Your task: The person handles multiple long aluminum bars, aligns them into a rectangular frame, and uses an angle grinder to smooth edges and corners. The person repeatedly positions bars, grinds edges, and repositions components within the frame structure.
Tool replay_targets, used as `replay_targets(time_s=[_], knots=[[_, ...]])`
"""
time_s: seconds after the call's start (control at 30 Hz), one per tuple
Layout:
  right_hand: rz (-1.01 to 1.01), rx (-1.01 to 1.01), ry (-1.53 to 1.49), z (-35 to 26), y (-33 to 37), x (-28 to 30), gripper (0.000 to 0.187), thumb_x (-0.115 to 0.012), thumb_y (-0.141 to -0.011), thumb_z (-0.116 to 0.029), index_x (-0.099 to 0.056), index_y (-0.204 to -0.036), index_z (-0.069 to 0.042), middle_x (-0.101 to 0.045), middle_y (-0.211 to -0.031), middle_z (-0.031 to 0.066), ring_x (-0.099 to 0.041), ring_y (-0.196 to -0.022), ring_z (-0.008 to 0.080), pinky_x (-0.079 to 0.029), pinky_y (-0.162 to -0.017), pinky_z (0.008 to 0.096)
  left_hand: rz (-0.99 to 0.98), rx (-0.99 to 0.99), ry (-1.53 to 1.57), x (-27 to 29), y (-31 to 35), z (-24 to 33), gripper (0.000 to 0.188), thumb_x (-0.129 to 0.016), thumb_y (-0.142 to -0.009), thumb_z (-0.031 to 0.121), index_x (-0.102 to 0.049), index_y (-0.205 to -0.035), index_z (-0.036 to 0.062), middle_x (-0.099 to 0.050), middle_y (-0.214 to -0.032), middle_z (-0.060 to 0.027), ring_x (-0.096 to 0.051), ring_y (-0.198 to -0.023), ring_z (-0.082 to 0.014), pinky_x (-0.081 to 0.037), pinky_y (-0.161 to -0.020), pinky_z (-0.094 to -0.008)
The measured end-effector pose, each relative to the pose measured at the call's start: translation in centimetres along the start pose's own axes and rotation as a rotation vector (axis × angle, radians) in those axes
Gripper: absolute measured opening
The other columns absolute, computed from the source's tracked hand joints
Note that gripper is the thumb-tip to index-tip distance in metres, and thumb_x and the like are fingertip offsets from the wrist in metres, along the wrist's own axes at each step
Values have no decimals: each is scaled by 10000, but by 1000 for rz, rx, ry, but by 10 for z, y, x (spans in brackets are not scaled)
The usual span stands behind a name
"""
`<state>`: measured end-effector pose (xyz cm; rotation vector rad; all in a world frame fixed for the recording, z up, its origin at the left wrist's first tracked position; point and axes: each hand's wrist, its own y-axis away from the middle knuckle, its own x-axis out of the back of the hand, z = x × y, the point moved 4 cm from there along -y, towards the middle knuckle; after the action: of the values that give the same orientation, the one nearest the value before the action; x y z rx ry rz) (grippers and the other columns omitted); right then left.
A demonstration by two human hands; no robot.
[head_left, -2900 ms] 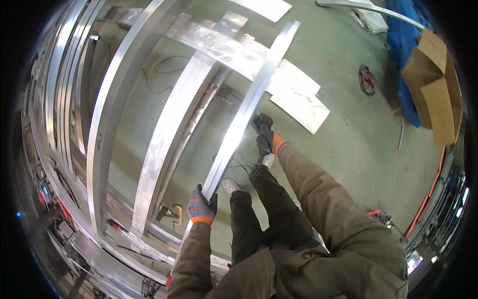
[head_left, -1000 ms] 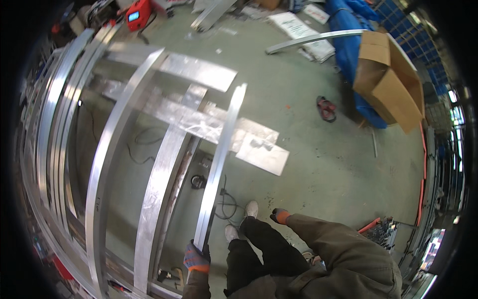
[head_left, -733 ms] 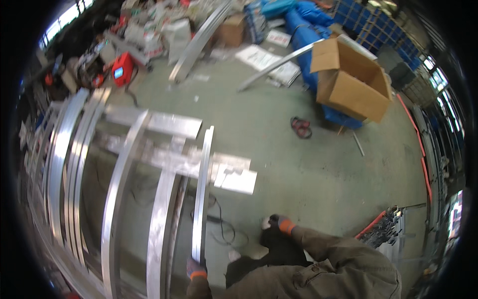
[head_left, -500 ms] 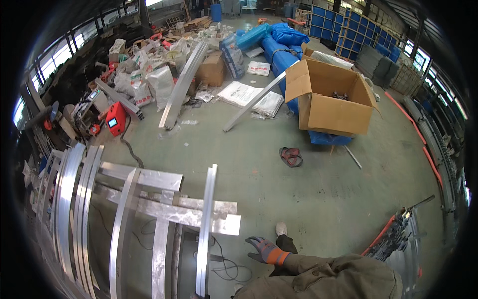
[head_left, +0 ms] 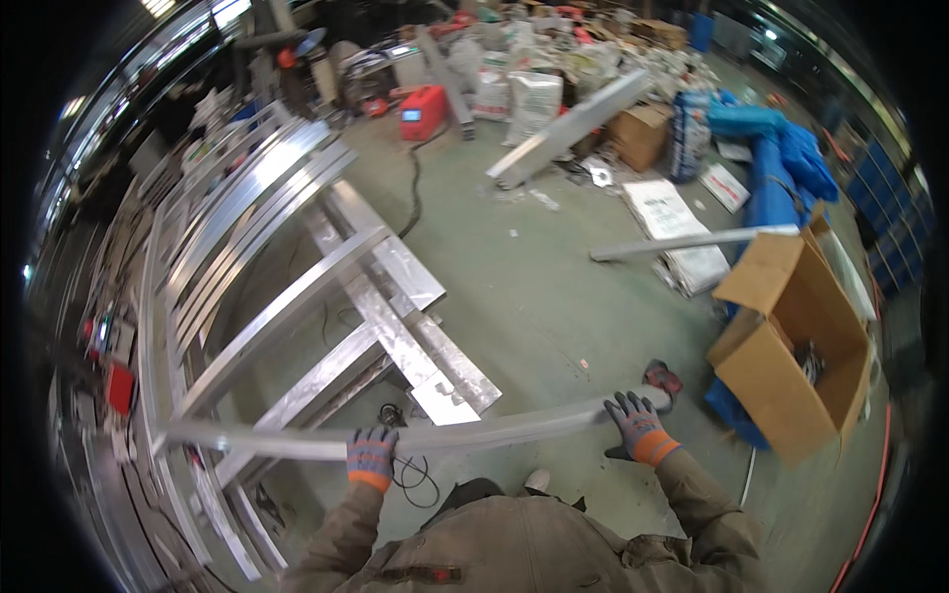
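Observation:
A long silvery metal bar (head_left: 514,427) stretches crosswise in front of me, its left part above the metal frame pieces. My left hand (head_left: 372,457), in a grey glove with an orange cuff, is closed over the bar left of its middle. At the bar's right end, my right hand (head_left: 638,427), gloved alike, has its fingers over the top and its thumb below. Beyond the bar, flat metal profiles (head_left: 395,336) lie crossed over one another, a slanting beam (head_left: 297,316) among them. Slight motion blur softens the bar.
An open cardboard box (head_left: 791,366) stands at right, near a small dark-red and black object (head_left: 664,378) on the floor. A black cable (head_left: 417,482) coils below the bar. A red machine (head_left: 424,113), white sacks (head_left: 535,107) and a leaning profile (head_left: 573,128) are farther back.
The view has swung left and tilted. The bar that pointed away from me now lies crosswise. My right hand, empty before, now grips its end; my left hand has come into clear view on it.

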<state>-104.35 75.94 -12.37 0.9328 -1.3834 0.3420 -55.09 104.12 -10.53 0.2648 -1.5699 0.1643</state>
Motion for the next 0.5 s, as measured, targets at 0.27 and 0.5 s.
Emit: replay_targets(time_s=[0.27,0.5], knots=[[-317,101,-198,108,-83,-44,1146,-883,-755,-674,-391,-1676,-202,-522,-1624,199,-511,-1485,439,-438,-1181,581,201,29,6,30,-86,8,441,-751,-822,122,-739,-1257,193,-704,-1358,-72,-610,-1332,-326,-361,-1259,-603],[-280,32,-229,156,-196,31,1073,-880,-733,-714,-534,-1529,-84,-618,-1448,254,-573,-1376,477,-472,-1150,542,364,286,19,44,-248,-18,551,-826,-762,116,-768,-1294,248,-609,-1547,-142,-449,-1523,-454,-260,-1306,-663]])
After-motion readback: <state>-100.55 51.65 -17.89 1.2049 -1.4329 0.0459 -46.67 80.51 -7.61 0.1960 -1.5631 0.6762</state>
